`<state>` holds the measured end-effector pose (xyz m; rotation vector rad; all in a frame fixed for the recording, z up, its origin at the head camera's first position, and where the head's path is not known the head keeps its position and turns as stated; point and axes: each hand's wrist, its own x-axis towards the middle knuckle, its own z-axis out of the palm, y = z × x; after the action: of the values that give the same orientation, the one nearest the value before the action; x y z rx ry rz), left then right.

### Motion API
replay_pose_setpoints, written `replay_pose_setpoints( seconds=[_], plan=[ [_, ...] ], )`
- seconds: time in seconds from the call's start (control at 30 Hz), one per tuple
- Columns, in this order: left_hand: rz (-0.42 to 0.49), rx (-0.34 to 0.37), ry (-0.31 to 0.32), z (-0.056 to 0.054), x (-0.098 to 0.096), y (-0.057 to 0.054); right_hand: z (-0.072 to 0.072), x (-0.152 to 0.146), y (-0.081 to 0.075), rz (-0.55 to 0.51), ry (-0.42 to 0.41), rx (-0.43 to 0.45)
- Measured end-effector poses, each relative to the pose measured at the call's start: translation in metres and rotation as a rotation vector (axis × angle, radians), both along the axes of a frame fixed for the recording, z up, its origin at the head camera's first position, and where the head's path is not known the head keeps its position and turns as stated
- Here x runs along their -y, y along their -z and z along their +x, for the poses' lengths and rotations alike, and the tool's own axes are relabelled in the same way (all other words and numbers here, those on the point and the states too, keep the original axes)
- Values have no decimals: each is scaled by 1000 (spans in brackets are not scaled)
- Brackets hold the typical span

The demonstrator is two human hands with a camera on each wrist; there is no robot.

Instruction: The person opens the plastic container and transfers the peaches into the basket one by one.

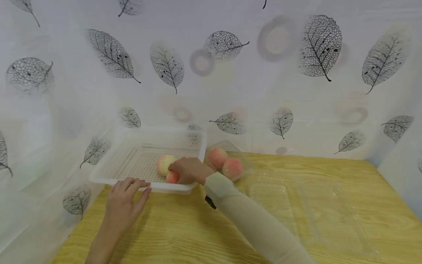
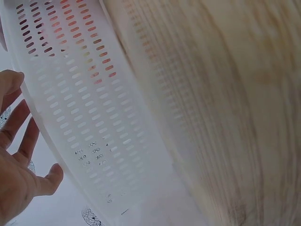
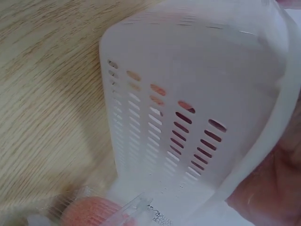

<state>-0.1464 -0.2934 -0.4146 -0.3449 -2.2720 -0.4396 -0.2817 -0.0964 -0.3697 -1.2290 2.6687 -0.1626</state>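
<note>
A white plastic basket with slotted sides stands at the back left of the table. Inside it, a pale yellow-pink peach lies beside a redder peach. My right hand reaches over the basket's right side and grips the redder peach; the palm side is hidden. In the right wrist view, only part of the right hand shows behind the rim. My left hand rests its fingertips at the basket's front rim, thumb apart. The left wrist view shows these fingers spread and slightly bent along the rim.
Right of the basket, a clear plastic container holds two pink peaches. Further right on the wooden table lie a clear empty tray and another clear plastic piece. A leaf-print curtain hangs behind and at the sides.
</note>
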Motion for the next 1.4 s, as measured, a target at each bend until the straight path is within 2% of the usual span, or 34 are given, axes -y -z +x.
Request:
replay_pose_setpoints(
  seconds=[0.37,0.6,0.8,1.0,1.1,1.23,1.4],
  plan=[
    [13,21,-4,0,0,0,3,0,4,-63,49,-121],
    [17,15,-1,0,0,-1,1,0,5,-148,10,-130],
    [23,29,-11,0,0,0,0,-1,6,-87,-17,-92],
    [24,35,-14,0,-1,1,1,-1,8,-50,-4,-102],
    [21,35,-13,0,-1,1,-1,-2,9,-102,-16,-101],
    [19,37,-18,0,-1,1,-3,-8,10,-247,-72,-73],
    [17,29,-8,0,-1,-1,-3,-33,-6,-345,-106,-61]
  ],
)
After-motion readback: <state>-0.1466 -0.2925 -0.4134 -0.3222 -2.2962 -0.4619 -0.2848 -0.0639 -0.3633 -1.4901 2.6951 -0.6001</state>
